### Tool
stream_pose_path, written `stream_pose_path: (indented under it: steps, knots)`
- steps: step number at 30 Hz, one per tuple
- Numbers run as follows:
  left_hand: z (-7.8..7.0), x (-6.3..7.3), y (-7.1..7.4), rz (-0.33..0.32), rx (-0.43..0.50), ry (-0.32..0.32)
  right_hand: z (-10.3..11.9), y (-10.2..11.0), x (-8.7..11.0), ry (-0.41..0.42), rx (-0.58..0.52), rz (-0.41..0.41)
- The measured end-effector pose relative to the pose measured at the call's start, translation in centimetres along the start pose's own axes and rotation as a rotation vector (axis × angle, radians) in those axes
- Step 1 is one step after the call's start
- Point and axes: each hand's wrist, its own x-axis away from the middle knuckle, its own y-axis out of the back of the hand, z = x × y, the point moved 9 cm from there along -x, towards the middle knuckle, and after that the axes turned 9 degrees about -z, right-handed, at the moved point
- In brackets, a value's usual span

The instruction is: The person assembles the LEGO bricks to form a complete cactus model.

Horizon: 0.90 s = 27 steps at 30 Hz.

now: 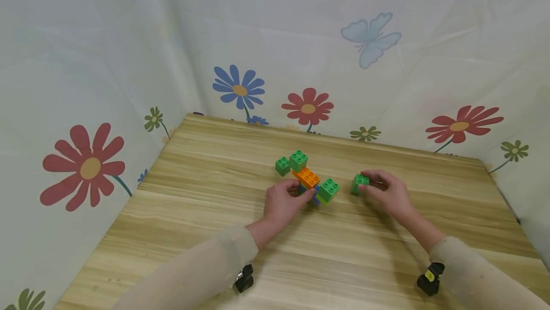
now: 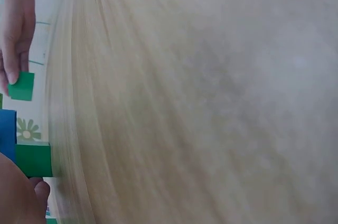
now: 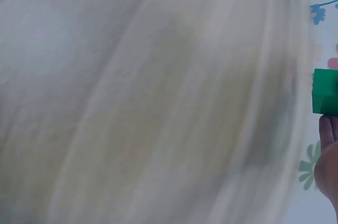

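My left hand (image 1: 283,201) holds a joined build of toy building bricks near the middle of the table. An orange brick (image 1: 306,177) tops its centre, one green brick (image 1: 298,160) sits at the far end, and another green brick (image 1: 329,189) at the right. Blue and yellow-green parts show below, partly hidden by my fingers. To the right, my right hand (image 1: 388,193) pinches a separate green brick (image 1: 360,183) between thumb and fingers; the left wrist view shows this green brick (image 2: 22,86) raised off the table.
A smaller-looking green brick (image 1: 282,166) is just left of the build's far end; whether it is joined cannot be told. The wooden table (image 1: 206,195) meets a flower-printed cloth wall (image 1: 266,28) at its back and sides.
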Motion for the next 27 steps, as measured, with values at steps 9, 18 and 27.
stream_pose_path:
  steps: [9,18,27]
  knots:
    - [0.1,-0.1,0.0,-0.001,-0.01,0.005,3.2,-0.4,-0.7,-0.088,0.008,0.015]
    - [0.2,-0.1,-0.1,0.0,-0.011,0.008,6.0,-1.4,-1.5,-0.103,-0.051,-0.007]
    - [0.5,-0.3,-0.2,-0.006,-0.001,0.009,7.9,-2.9,-2.1,-0.126,-0.154,0.005]
